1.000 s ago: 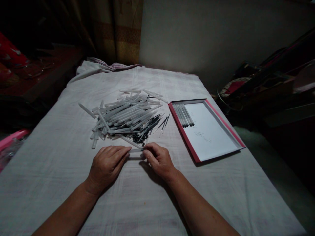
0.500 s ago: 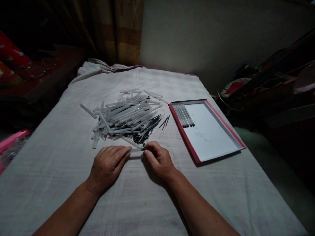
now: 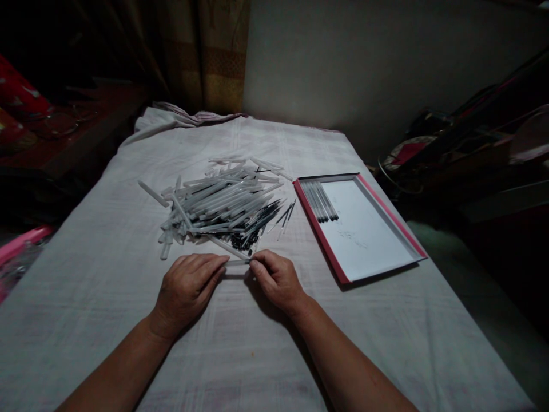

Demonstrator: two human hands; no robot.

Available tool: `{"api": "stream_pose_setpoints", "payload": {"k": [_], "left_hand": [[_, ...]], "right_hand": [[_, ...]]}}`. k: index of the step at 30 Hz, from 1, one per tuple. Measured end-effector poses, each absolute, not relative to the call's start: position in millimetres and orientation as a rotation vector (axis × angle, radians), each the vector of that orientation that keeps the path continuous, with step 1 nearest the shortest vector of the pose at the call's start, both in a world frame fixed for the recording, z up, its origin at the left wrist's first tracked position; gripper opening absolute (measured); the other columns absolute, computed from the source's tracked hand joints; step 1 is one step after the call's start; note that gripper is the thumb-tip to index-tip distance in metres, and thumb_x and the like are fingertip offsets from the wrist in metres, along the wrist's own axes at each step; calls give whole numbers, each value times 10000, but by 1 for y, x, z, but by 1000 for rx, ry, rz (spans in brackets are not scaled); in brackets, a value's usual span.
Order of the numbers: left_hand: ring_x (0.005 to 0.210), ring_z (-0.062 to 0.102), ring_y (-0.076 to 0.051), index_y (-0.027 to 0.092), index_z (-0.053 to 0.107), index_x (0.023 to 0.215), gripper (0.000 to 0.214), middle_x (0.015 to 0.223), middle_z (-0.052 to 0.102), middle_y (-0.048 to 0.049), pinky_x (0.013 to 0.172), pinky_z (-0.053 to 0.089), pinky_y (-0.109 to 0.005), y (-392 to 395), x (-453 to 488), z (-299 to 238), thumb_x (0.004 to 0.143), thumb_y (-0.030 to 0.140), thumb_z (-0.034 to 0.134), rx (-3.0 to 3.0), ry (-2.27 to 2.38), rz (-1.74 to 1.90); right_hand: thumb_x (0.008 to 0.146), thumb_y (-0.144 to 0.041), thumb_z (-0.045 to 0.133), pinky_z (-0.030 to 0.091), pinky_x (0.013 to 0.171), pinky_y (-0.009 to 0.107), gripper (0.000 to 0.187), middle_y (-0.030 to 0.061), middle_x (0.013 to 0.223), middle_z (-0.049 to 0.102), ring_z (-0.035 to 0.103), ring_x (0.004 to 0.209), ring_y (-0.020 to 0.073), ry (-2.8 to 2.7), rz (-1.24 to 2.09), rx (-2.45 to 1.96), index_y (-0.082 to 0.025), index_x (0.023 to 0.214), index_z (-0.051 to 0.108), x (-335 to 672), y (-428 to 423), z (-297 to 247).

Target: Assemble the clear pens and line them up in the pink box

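A translucent pen barrel [image 3: 237, 263] lies level between my two hands, just above the cloth. My left hand [image 3: 189, 289] is closed around its left end. At its right end, which looks dark, the thumb and fingers of my right hand [image 3: 277, 280] pinch together; whether they grip the barrel or a refill in it, I cannot tell. Just beyond my hands is a heap of clear pen barrels [image 3: 227, 197]. Dark pen refills [image 3: 249, 232] lie along its near right side, with a few loose refills [image 3: 287, 214] apart from it.
To the right lies a shallow box lid [image 3: 323, 243] with red sides and a white inside. Several filled pens [image 3: 319, 201] lie in a row at its far left corner. A whitish cloth [image 3: 206, 366] covers the table. A pink object [image 3: 26, 243] is beside the left edge.
The fingers of my right hand have closed in slightly at the dark end of the barrel. My left hand has stayed nearly still.
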State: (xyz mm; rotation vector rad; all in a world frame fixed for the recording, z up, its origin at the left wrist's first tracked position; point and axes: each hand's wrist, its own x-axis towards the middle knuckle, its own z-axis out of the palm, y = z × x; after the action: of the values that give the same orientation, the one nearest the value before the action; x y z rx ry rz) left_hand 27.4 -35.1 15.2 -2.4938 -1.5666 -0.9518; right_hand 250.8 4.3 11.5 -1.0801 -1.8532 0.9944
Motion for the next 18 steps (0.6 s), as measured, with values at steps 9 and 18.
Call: {"api": "stream_pose_setpoints", "payload": {"k": [9, 18], "left_hand": [[884, 699, -208, 197, 681, 1117, 197, 982, 769, -61, 806, 492, -338, -35, 28, 17, 969, 260, 567, -2504, -1536, -974], [859, 698, -203, 199, 674, 1115, 191, 973, 769, -55, 787, 478, -336, -35, 28, 18, 977, 260, 557, -2516, -1510, -972]], "right_hand": [[906, -266, 523, 494, 679, 246, 137, 16, 799, 682, 627, 700, 146, -1883, 953, -1044, -207, 962, 633, 252, 4, 12], [938, -289, 506, 480, 659, 235, 168, 13, 743, 666, 617, 664, 137, -1927, 907, -1051, -198, 884, 636, 252, 4, 14]]}}
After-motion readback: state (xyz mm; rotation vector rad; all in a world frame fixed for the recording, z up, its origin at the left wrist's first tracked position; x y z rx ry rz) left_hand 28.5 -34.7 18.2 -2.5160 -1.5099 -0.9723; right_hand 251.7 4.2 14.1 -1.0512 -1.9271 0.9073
